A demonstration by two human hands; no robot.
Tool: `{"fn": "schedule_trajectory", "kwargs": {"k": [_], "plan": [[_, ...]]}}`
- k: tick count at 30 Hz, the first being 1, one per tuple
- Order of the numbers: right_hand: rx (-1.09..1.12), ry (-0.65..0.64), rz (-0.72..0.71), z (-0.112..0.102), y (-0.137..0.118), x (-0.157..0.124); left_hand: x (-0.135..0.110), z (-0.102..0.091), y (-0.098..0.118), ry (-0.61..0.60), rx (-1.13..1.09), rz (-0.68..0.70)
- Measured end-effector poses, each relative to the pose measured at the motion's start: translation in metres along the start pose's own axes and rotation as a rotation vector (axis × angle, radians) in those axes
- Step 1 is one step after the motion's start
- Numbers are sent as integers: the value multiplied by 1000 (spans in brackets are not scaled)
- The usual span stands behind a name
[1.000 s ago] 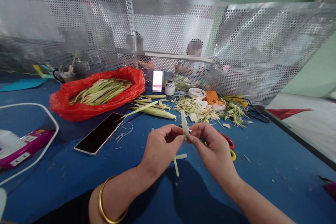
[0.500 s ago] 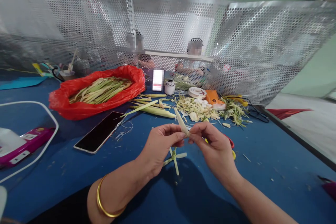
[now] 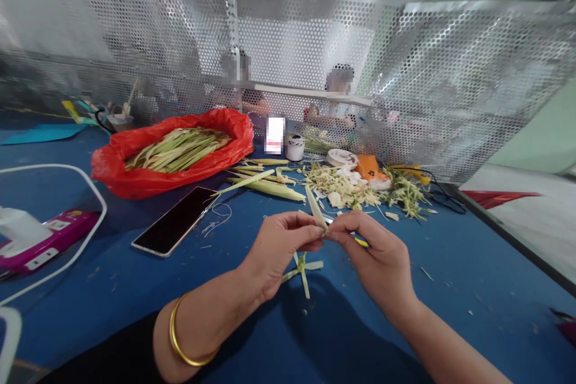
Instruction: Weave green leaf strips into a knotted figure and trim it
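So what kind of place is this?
Probably a shared craft workshop: the left hand and right hand pinch a leaf strip over a blue table, a red bag holds more strips, and other people sit beyond a perforated screen.

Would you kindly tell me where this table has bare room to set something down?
Bare blue table lies right of the right hand, nearer than the leaf scraps; another patch between the phone and the left hand. Crowded from red bag to scraps.
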State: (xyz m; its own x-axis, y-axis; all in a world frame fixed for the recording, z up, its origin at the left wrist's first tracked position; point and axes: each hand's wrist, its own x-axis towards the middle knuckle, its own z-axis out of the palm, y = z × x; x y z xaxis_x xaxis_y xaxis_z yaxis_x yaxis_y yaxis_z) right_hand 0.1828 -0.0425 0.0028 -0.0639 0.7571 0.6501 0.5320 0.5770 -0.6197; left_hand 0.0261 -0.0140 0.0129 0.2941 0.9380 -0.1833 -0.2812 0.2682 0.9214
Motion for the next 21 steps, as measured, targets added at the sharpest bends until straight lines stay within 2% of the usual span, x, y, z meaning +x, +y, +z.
{"fn": "schedule_trajectory", "kwargs": {"k": [6,12,15,19,21], "plan": [[-6,-57,59,-5,0,2,-1,2,0,-10,92,101],[38,-61,153,0,2,0,-2,5,0,27,115,122],[38,-30,84,3,3,-1,-2,4,-1,50,111,96],[-98,-3,-77,4,3,-2,-2,3,-3,70,92,64],[-133,1,-108,4,3,-3,-3,4,-4,77,90,66]]}}
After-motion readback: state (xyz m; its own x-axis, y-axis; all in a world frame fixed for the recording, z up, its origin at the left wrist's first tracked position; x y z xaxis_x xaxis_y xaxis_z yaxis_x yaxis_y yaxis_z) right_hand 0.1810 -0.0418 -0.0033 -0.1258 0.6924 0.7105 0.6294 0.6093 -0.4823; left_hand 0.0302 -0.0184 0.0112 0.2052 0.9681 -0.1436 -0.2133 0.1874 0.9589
